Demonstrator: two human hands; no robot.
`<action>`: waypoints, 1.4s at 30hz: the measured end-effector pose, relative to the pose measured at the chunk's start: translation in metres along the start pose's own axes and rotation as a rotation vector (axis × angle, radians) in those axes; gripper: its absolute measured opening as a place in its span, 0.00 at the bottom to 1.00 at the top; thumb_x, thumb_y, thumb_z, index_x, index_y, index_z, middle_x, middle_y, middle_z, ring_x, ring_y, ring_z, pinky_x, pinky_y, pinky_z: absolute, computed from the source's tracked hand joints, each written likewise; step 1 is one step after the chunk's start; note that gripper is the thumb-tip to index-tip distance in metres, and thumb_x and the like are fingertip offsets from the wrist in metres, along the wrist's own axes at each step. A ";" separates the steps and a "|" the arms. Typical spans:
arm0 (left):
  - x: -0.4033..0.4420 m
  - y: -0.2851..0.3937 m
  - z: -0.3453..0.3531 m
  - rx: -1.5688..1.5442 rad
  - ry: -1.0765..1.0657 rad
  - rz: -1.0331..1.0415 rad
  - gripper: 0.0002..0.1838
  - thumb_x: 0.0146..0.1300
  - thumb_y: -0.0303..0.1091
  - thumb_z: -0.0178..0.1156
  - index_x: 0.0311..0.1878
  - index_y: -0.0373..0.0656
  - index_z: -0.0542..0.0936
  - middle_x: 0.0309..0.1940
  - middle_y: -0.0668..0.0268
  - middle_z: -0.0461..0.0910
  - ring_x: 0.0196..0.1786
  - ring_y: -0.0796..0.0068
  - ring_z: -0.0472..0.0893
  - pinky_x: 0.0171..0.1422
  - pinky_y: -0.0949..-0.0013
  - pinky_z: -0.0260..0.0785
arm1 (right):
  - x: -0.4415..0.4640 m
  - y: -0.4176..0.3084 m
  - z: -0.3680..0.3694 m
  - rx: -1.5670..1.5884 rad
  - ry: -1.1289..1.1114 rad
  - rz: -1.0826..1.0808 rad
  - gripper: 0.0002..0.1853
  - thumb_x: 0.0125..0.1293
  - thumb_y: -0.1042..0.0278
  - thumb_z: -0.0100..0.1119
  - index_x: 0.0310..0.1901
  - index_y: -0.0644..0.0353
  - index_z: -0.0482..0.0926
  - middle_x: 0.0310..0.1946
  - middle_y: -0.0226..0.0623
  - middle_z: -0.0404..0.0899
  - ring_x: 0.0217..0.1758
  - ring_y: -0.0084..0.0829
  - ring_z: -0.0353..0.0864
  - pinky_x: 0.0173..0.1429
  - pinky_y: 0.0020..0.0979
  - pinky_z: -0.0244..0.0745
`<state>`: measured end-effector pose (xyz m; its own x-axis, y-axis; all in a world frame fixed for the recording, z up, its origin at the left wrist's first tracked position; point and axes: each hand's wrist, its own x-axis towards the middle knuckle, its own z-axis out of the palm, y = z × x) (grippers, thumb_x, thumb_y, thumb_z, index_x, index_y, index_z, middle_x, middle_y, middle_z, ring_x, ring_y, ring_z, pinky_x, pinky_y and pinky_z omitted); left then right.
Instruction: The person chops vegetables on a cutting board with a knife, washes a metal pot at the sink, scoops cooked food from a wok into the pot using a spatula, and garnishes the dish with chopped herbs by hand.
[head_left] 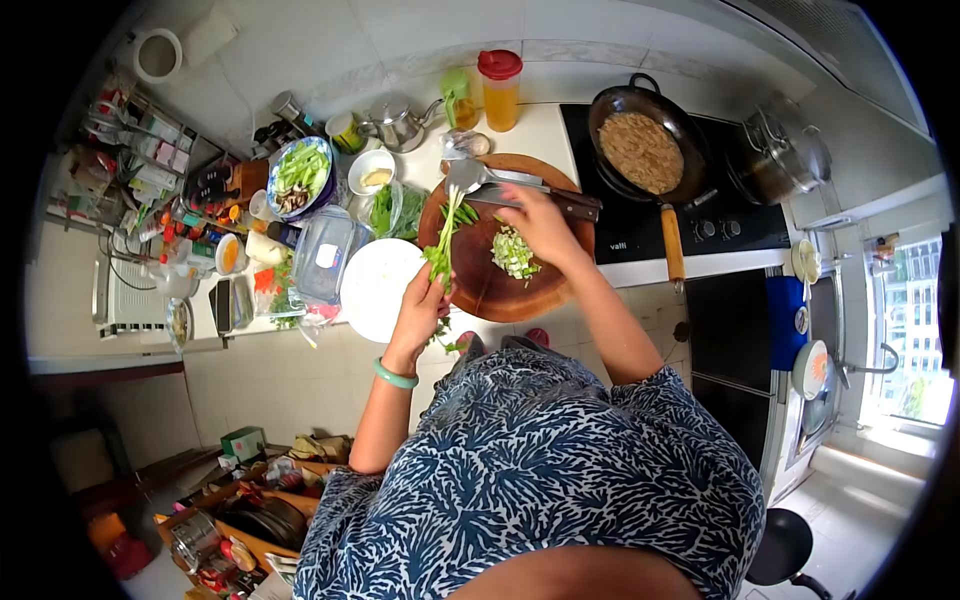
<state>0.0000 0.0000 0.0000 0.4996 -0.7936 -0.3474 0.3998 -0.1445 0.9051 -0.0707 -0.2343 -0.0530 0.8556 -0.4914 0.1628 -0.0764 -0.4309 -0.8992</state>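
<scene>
My left hand (424, 302) is closed around a bunch of cilantro (443, 245), its pale stems pointing away over the left part of the round wooden chopping board (485, 275). My right hand (540, 228) hovers over the board with fingers apart and nothing visible in them. Close to its fingertips lies a knife (575, 207) with a dark handle, its blade partly hidden by the hand. Chopped pale-green pieces (514, 253) sit in a heap just below that hand. A metal spatula (466, 175) rests across the board's far edge, and some green peppers or stalks lie near the cilantro.
A white plate (383, 290) stands left of the board, beside a clear plastic container (325, 255). Farther back are a bowl of cut greens (300, 177), a kettle (398, 122) and a red-lidded jug (500, 90). On the stove at right, a wok (640, 150) holds brown food.
</scene>
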 end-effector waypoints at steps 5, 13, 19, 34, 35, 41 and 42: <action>0.000 -0.039 0.008 0.137 0.212 -0.032 0.08 0.70 0.32 0.44 0.46 0.41 0.71 0.24 0.75 0.66 0.22 0.88 0.61 0.24 0.82 0.55 | 0.009 0.075 -0.058 -0.536 0.187 0.162 0.08 0.53 0.75 0.59 0.37 0.62 0.79 0.37 0.42 0.79 0.45 0.43 0.77 0.51 0.36 0.71; -0.013 -0.086 0.021 0.167 0.278 -0.098 0.08 0.70 0.33 0.44 0.45 0.42 0.71 0.22 0.75 0.66 0.21 0.89 0.60 0.23 0.83 0.53 | -0.020 0.091 -0.062 -1.129 0.062 0.077 0.19 0.45 0.65 0.69 0.41 0.55 0.77 0.40 0.32 0.74 0.50 0.34 0.69 0.51 0.35 0.64; -0.008 -0.102 0.016 0.357 0.276 -0.058 0.07 0.69 0.32 0.46 0.41 0.40 0.72 0.22 0.74 0.67 0.21 0.86 0.63 0.25 0.80 0.57 | -0.011 0.107 -0.064 -1.102 0.005 0.073 0.18 0.46 0.66 0.68 0.40 0.56 0.75 0.41 0.34 0.71 0.49 0.35 0.67 0.50 0.35 0.63; 0.010 -0.124 0.022 0.767 0.339 -0.002 0.11 0.65 0.33 0.49 0.43 0.34 0.71 0.30 0.42 0.76 0.36 0.41 0.76 0.40 0.51 0.66 | -0.049 0.073 -0.101 -0.558 -0.309 0.346 0.14 0.58 0.74 0.56 0.46 0.63 0.69 0.39 0.51 0.77 0.46 0.50 0.75 0.48 0.43 0.68; 0.011 -0.126 0.022 0.798 0.367 0.008 0.11 0.65 0.33 0.48 0.45 0.34 0.71 0.30 0.42 0.77 0.36 0.41 0.76 0.40 0.50 0.67 | -0.056 0.073 -0.103 -0.515 -0.321 0.341 0.14 0.60 0.72 0.56 0.46 0.63 0.68 0.38 0.51 0.77 0.45 0.50 0.76 0.46 0.42 0.69; 0.014 -0.134 0.026 0.863 0.377 -0.023 0.16 0.63 0.30 0.47 0.52 0.31 0.68 0.37 0.39 0.74 0.40 0.39 0.74 0.44 0.50 0.67 | -0.100 0.026 -0.103 -0.283 -0.290 0.364 0.16 0.62 0.59 0.58 0.39 0.64 0.71 0.25 0.42 0.72 0.30 0.34 0.73 0.37 0.33 0.68; 0.012 -0.130 0.030 0.845 0.406 0.032 0.17 0.63 0.29 0.46 0.53 0.31 0.68 0.40 0.39 0.73 0.43 0.40 0.73 0.46 0.50 0.67 | -0.111 0.033 -0.099 -0.177 -0.237 0.471 0.19 0.60 0.54 0.60 0.36 0.64 0.72 0.20 0.38 0.69 0.25 0.29 0.70 0.32 0.31 0.67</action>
<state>-0.0689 -0.0081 -0.1145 0.7943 -0.5606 -0.2342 -0.2301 -0.6342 0.7381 -0.2188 -0.2684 -0.0604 0.7984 -0.4869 -0.3542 -0.5456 -0.3363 -0.7676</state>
